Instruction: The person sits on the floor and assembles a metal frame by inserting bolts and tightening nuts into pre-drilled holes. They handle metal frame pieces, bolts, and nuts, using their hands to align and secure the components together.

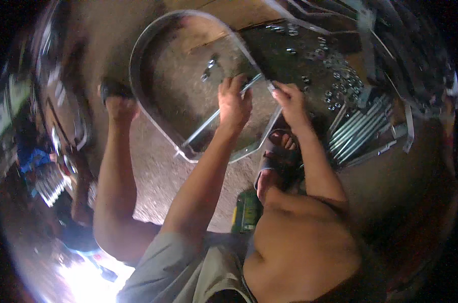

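A large hoop of flat metal strip [136, 96], rounded at the far end, stands on edge between my feet. A thin metal rod [204, 127] crosses inside it, from the near left of the strip to its right side. My left hand [234, 103] is closed around this rod near its right end. My right hand [292, 106] pinches the right side of the hoop, close to where the rod meets the strip. What its fingertips hold besides the strip is too blurred to tell. A few small metal nuts [208, 68] lie on the ground inside the hoop's outline.
Many loose shiny nuts [346, 87] are scattered at the right. Beside them lies a bundle of metal rods [360, 129]. A cardboard sheet [239, 12] lies at the far side. A green container [246, 212] stands between my legs. Blurred metal parts crowd the left and right edges.
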Action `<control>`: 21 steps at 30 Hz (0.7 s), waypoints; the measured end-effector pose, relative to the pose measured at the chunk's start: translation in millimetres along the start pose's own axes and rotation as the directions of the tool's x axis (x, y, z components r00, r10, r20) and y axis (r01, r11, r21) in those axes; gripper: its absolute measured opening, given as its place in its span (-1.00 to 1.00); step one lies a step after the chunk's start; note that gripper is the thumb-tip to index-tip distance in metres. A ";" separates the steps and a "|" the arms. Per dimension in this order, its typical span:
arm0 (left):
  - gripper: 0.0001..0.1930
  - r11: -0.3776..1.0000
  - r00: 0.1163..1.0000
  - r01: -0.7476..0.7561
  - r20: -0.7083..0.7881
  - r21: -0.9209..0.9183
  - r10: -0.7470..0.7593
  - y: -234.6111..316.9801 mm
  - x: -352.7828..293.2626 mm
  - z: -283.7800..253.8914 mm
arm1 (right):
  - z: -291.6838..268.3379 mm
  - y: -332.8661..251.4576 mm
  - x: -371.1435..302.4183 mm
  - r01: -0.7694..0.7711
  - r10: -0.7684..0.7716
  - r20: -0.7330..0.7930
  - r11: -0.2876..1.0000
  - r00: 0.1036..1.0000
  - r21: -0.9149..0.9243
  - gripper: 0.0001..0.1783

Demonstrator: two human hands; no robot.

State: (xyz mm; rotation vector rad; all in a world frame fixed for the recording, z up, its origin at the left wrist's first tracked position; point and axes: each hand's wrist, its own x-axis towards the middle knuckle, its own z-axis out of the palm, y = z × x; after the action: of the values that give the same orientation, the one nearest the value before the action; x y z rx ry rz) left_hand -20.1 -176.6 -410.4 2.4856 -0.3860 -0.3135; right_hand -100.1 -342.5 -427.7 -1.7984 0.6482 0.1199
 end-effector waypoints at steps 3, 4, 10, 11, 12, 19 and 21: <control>-0.70 0.998 0.998 -0.054 -0.016 0.045 0.055 -13.3 -5.7 4.7 | -1.7 14.6 0.4 0.013 -0.020 0.060 0.992 0.998 0.125 -0.69; -0.72 0.998 0.999 -0.032 0.035 0.061 0.030 -15.6 -8.3 2.8 | -3.1 16.5 -0.2 -0.041 0.020 0.107 0.980 0.994 0.197 -0.68; -0.73 0.996 0.997 -0.077 -0.010 -0.046 0.077 -22.7 -29.4 8.3 | -11.1 2.8 1.2 -0.174 0.127 0.229 0.964 0.965 0.199 -0.63; -0.72 0.995 0.997 -0.078 -0.007 -0.062 0.078 -22.6 -30.7 9.9 | -11.9 1.5 1.7 -0.160 0.119 0.212 0.969 0.970 0.187 -0.63; -0.71 0.994 0.997 -0.083 -0.002 -0.077 0.083 -21.8 -33.8 10.7 | -11.5 1.1 0.9 -0.186 0.145 0.216 0.966 0.966 0.180 -0.63; -0.69 0.980 0.996 -0.038 0.071 -0.197 0.052 -21.5 -35.2 19.8 | -17.2 11.1 4.9 -0.232 0.198 0.214 0.961 0.957 0.151 -0.63; -0.66 0.984 0.993 -0.026 0.105 -0.177 0.045 -15.1 -30.4 20.1 | -20.0 16.0 6.9 -0.221 0.185 0.220 0.963 0.958 0.151 -0.63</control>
State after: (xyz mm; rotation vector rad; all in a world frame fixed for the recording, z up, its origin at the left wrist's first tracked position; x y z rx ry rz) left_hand -51.5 -165.0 -431.2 2.2931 -0.4279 -0.4502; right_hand -106.8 -366.2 -437.5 -1.5238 0.6734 0.3722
